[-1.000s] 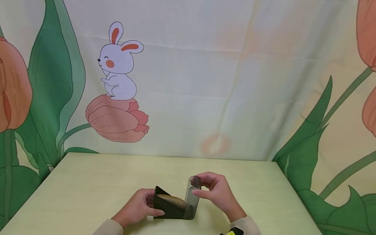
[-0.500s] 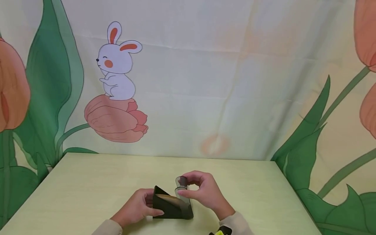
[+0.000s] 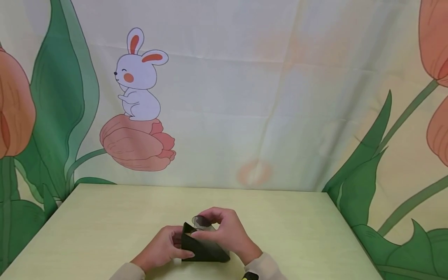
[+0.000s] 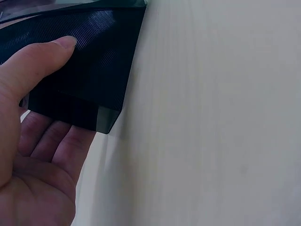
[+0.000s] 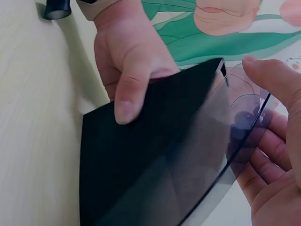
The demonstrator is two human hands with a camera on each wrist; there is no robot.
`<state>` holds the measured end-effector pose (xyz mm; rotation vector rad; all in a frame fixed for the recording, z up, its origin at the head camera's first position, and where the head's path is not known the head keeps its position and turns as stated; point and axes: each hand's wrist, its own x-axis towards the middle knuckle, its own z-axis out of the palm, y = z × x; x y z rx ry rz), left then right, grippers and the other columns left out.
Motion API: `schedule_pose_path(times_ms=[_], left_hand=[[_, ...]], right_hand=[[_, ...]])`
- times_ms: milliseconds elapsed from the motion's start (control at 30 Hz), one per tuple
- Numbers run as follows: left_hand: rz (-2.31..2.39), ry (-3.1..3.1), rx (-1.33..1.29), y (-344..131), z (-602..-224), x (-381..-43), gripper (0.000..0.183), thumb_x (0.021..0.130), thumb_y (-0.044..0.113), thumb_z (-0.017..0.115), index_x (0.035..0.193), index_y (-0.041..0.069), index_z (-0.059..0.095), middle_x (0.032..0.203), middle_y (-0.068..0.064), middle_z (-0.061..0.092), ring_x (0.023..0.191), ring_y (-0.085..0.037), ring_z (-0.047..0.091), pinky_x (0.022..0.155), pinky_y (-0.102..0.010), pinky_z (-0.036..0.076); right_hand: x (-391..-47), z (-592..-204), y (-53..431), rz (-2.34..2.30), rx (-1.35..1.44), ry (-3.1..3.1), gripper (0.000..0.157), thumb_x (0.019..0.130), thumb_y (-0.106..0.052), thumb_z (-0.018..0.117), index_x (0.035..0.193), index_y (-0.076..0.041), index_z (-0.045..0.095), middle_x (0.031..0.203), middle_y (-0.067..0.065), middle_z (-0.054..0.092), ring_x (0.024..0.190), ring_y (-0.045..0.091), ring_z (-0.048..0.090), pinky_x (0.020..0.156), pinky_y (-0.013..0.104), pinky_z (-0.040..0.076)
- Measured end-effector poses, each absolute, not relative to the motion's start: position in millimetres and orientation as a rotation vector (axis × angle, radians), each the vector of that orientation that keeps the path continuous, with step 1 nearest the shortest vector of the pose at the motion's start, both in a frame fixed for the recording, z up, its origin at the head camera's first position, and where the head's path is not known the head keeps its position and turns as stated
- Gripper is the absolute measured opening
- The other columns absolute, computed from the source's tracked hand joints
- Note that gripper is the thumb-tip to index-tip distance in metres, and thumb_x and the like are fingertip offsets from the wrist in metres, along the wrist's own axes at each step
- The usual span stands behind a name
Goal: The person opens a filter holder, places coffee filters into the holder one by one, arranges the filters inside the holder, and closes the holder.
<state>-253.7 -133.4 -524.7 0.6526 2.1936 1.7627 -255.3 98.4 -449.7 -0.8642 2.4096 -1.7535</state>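
A black slant-topped box (image 3: 203, 251), which looks like a coffee filter holder, stands on the table between both hands. Its smoky see-through lid (image 5: 211, 160) is hinged at the right end and leans low over the slanted opening. A bit of brown paper shows inside at the left corner. My left hand (image 3: 162, 245) grips the box's left end, thumb on the front wall (image 4: 94, 61) and fingers round the back and side. With thumb and fingers, my right hand (image 3: 225, 233) pinches the lid's free end, covering much of the opening in the head view.
The pale wood-look table (image 3: 115, 217) spreads round the box. Behind it hangs a cloth backdrop (image 3: 217, 136) printed with a rabbit and tulips. A black and yellow device (image 3: 250, 276) sits at the right sleeve.
My right hand has swung the lid from nearly upright down to the left, over the brown papers. The left hand keeps its grip and the box stays in place.
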Motion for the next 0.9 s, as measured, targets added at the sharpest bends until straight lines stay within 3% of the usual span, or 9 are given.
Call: schedule_pose_path(times_ms=[167, 333, 467, 600, 900], left_hand=[[1.760, 2.202, 0.659, -133, -524, -253, 0.045, 0.079, 0.015, 0.090, 0.120, 0.007, 0.072, 0.116, -0.011, 0.075, 0.100, -0.015, 0.074, 0.085, -0.022, 0.059], [1.765, 2.200, 0.660, -133, -524, -253, 0.043, 0.079, 0.013, 0.089, 0.118, 0.006, 0.072, 0.114, -0.011, 0.076, 0.098, -0.015, 0.074, 0.084, -0.022, 0.059], [1.771, 2.194, 0.674, -132, -525, -254, 0.042, 0.080, 0.011, 0.089, 0.118, 0.006, 0.073, 0.114, -0.012, 0.076, 0.096, -0.015, 0.074, 0.080, -0.023, 0.060], [1.770, 2.195, 0.698, -132, -524, -253, 0.042, 0.080, 0.011, 0.088, 0.119, 0.007, 0.073, 0.116, -0.012, 0.076, 0.096, -0.015, 0.074, 0.079, -0.023, 0.060], [1.762, 2.207, 0.695, -131, -523, -252, 0.042, 0.080, 0.011, 0.088, 0.118, 0.007, 0.073, 0.117, -0.012, 0.075, 0.096, -0.014, 0.074, 0.079, -0.023, 0.060]], right_hand=[[-254, -452, 89, -1.704, -0.868, 2.439, 0.034, 0.078, -0.029, 0.091, 0.107, -0.017, 0.078, 0.101, 0.003, 0.078, 0.092, 0.022, 0.073, 0.085, 0.038, 0.060], [-253, -456, 83, -1.709, -0.865, 2.440, 0.034, 0.077, -0.029, 0.092, 0.106, -0.017, 0.078, 0.098, 0.000, 0.078, 0.091, 0.027, 0.074, 0.082, 0.030, 0.058], [-254, -459, 79, -1.720, -0.880, 2.428, 0.033, 0.077, -0.029, 0.092, 0.105, -0.018, 0.078, 0.096, -0.002, 0.078, 0.087, 0.017, 0.074, 0.082, 0.030, 0.059], [-253, -460, 78, -1.726, -0.877, 2.412, 0.033, 0.077, -0.028, 0.092, 0.105, -0.018, 0.078, 0.096, -0.002, 0.078, 0.085, 0.008, 0.072, 0.085, 0.040, 0.061], [-253, -460, 79, -1.726, -0.861, 2.407, 0.035, 0.077, -0.028, 0.092, 0.106, -0.017, 0.078, 0.097, -0.004, 0.078, 0.086, 0.006, 0.072, 0.082, 0.028, 0.059]])
